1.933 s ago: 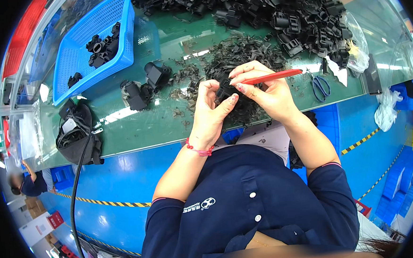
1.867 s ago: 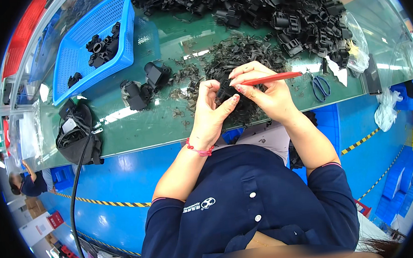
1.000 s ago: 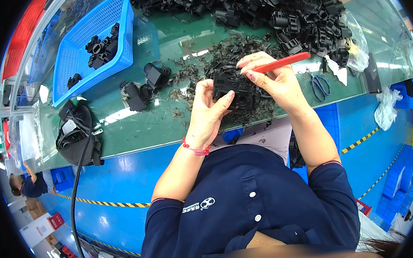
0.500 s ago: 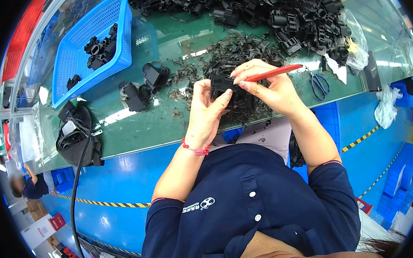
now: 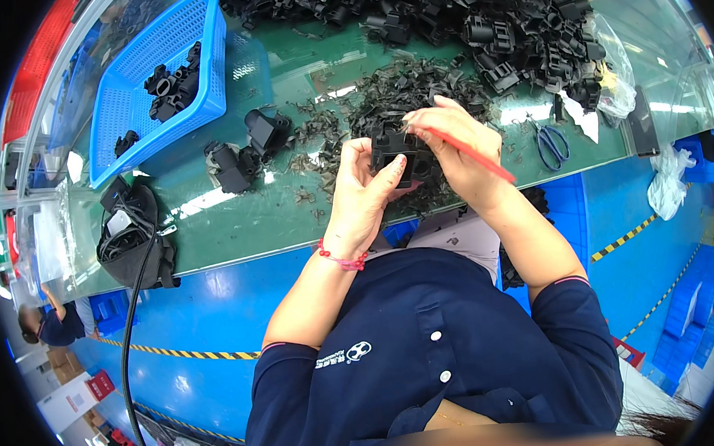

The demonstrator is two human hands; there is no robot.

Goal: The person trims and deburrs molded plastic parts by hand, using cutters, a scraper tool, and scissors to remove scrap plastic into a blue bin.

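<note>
Closed around a black molded plastic part (image 5: 395, 149), my left hand (image 5: 363, 182) keeps it above the near side of the table, thumb on its face. In my right hand (image 5: 463, 151) is a slim red-handled tool (image 5: 471, 155), its handle slanting back toward my wrist. The tool's tip sits at the part's upper right edge, too small to make out. Under and beyond both hands spreads a heap of thin black plastic scraps (image 5: 414, 89). Two similar black parts (image 5: 233, 167) lie on the table to the left of my left hand.
A big pile of black parts (image 5: 492, 31) covers the far side of the green table (image 5: 308, 218). At left stands a blue basket (image 5: 160, 145) with several parts inside, near a black bag with a cable (image 5: 142, 244). Blue-handled snippers (image 5: 552, 146) lie at right.
The red tool has swung from nearly level to slanting down toward my right wrist. My right hand has turned with it, and the black part has tilted in my left hand.
</note>
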